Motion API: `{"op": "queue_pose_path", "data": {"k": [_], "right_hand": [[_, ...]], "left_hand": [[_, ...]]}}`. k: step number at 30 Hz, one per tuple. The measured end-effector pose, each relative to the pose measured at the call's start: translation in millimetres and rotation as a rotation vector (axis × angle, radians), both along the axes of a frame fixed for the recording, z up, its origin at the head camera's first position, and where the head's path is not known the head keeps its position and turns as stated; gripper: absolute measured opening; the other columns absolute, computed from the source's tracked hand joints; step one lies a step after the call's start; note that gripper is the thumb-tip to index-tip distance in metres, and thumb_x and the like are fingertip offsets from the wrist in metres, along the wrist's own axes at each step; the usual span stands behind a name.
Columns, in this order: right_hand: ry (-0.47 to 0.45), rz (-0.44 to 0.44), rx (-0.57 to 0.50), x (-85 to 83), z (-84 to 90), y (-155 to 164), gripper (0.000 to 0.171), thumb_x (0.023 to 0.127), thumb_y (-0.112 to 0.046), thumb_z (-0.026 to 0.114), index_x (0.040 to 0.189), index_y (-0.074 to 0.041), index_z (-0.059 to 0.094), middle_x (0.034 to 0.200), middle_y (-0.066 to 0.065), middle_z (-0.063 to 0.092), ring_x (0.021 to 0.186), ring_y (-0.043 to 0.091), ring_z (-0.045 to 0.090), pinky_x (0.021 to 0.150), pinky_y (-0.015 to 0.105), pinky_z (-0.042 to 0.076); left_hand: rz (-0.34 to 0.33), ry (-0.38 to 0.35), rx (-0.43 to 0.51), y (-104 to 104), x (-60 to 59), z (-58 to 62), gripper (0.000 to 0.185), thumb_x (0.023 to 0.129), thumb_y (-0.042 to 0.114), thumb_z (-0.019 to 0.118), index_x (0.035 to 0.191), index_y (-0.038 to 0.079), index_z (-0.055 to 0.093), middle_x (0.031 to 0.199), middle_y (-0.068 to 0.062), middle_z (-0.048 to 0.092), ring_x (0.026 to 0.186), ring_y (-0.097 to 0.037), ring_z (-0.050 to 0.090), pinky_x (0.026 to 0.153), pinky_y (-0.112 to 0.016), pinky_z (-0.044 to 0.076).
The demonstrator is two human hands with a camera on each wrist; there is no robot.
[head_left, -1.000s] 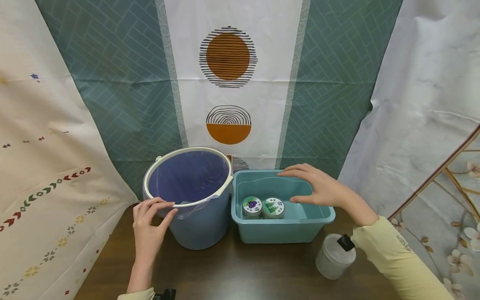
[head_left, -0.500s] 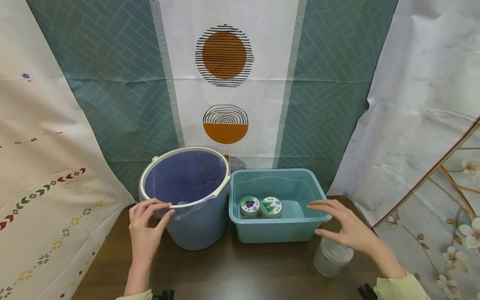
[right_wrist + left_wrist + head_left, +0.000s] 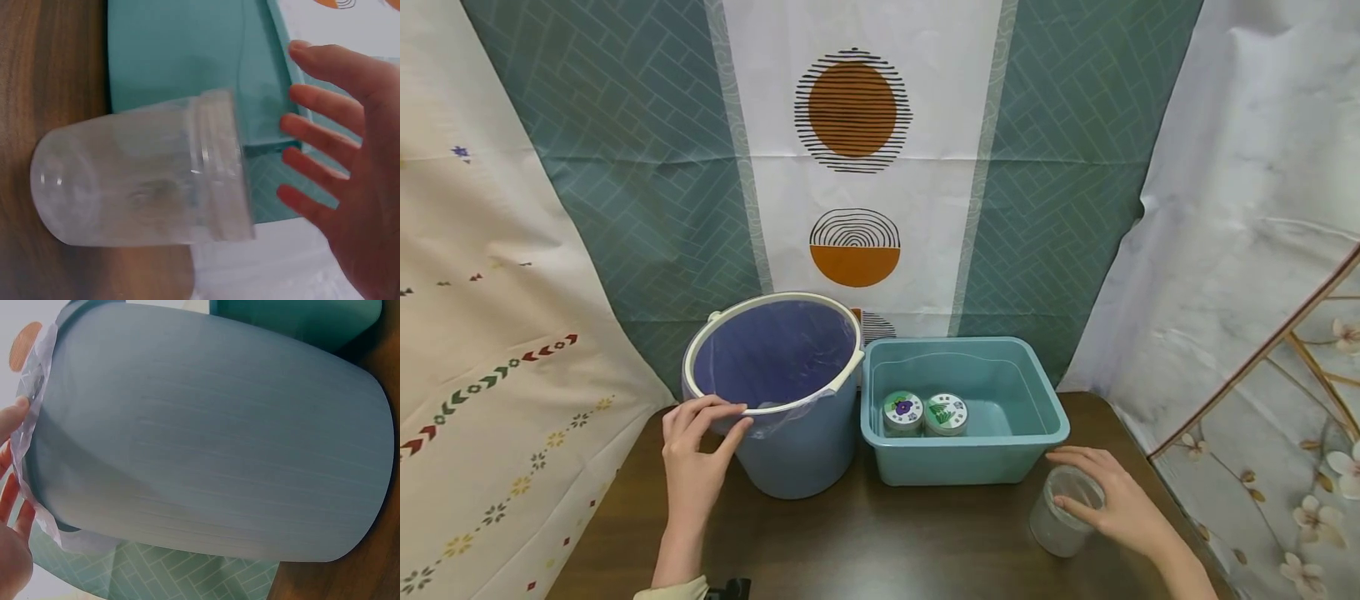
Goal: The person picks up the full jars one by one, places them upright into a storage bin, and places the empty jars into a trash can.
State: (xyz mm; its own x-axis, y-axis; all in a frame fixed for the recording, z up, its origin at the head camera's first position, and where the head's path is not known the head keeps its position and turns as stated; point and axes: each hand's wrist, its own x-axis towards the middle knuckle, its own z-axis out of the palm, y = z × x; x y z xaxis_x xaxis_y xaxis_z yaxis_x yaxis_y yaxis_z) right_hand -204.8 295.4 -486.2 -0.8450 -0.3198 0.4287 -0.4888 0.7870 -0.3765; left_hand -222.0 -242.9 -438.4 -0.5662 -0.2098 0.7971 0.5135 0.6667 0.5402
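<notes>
Head view first takes in the hanging cloth backdrop (image 3: 625,167), teal with a white centre strip printed with orange discs, flanked by pale patterned sheets. Below it lies the dark wooden tabletop (image 3: 880,542). On it stands the blue bucket (image 3: 790,442), lined with a thin clear bag and ringed by a cream rim. Just to its right, nearly touching, sits the teal tub (image 3: 970,458). Inside the tub, at its front left, two small round tins (image 3: 925,414) stand side by side; one lid shows a purple motif and the other a green one, but any lettering is too small to read.

The clear plastic jar (image 3: 1063,521) stands on the tabletop just beside the tub's front right corner; it bears no label that I can make out. The right hand (image 3: 1112,504) is at this jar, fingers relaxed and spread, arching over its top and far side. From the right wrist view the fingers (image 3: 319,131) are straight and apart from the jar's rim, so it may only be brushing it rather than gripping.

The left hand (image 3: 696,454) rests at the bucket's near left rim, fingertips (image 3: 730,410) and thumb pinching the rim and the bag's folded edge.
</notes>
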Motion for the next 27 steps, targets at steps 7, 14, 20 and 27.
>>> {"op": "queue_pose_path", "data": {"k": [7,14,20,27], "right_hand": [[-0.145,-0.022,0.074,-1.7,-11.5,1,0.062,0.077,-0.044,0.082,0.131,-0.023,0.061,0.133,0.009,0.059,0.121,0.034,0.05,0.089,0.063,0.045],[-0.212,-0.038,0.141,-3.8,-12.0,1,0.063,0.075,-0.034,0.084,0.132,-0.021,0.061,0.134,0.012,0.059,0.12,0.041,0.052,0.085,0.062,0.049],[-0.27,-0.058,0.219,-5.4,-7.5,1,0.072,0.066,-0.025,0.087,0.133,-0.023,0.059,0.131,0.01,0.059,0.109,0.036,0.056,0.07,0.048,0.052],[-0.339,-0.061,0.277,-4.9,1.5,-6,0.071,0.063,-0.029,0.088,0.129,-0.023,0.062,0.123,0.005,0.059,0.109,0.034,0.055,0.065,0.042,0.051]], "left_hand": [[0.003,-0.029,0.002,0,0.0,1.4,0.029,0.067,-0.002,0.087,0.092,0.008,0.078,0.101,-0.012,0.064,0.112,0.002,0.039,0.097,-0.02,0.027],[0.013,-0.016,0.004,-1,0.0,0.1,0.03,0.066,-0.003,0.087,0.091,0.009,0.078,0.1,-0.011,0.064,0.112,0.001,0.04,0.097,-0.02,0.027],[0.016,-0.039,0.004,-1,1.2,1.2,0.029,0.067,-0.001,0.087,0.092,0.01,0.078,0.101,-0.011,0.064,0.112,0.001,0.039,0.096,-0.021,0.027],[0.016,-0.058,0.008,0,2.5,2.0,0.028,0.069,0.0,0.087,0.093,0.009,0.078,0.102,-0.011,0.064,0.113,0.002,0.038,0.096,-0.022,0.027]]}}
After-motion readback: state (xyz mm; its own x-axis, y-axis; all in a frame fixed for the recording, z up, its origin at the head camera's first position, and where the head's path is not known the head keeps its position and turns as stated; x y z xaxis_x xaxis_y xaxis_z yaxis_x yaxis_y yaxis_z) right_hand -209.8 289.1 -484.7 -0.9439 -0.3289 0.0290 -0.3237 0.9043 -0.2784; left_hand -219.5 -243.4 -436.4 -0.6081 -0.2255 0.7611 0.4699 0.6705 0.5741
